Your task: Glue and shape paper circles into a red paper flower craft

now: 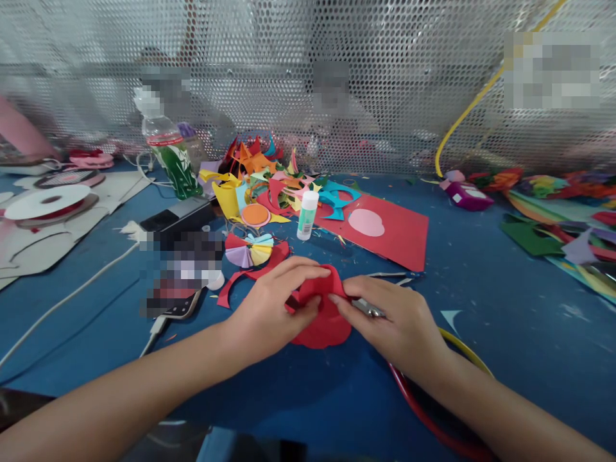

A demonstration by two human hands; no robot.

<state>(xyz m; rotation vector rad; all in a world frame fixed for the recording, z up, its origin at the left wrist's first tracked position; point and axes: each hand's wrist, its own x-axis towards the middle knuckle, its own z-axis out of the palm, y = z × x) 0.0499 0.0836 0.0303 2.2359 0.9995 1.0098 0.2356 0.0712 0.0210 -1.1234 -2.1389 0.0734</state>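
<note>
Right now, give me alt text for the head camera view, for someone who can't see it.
Two bare hands, left hand and right hand, fold a red paper piece on a blue table. Behind lie a glue stick, a red sheet, colourful paper scraps and a bottle.

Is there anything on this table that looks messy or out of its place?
Yes. Colourful paper offcuts lie heaped behind the glue stick, and tiny scraps are strewn over the blue table. Both hands fold a red paper piece.

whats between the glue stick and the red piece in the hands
Head view: only bare blue table with tiny scraps lies between the glue stick and the red piece.
</note>
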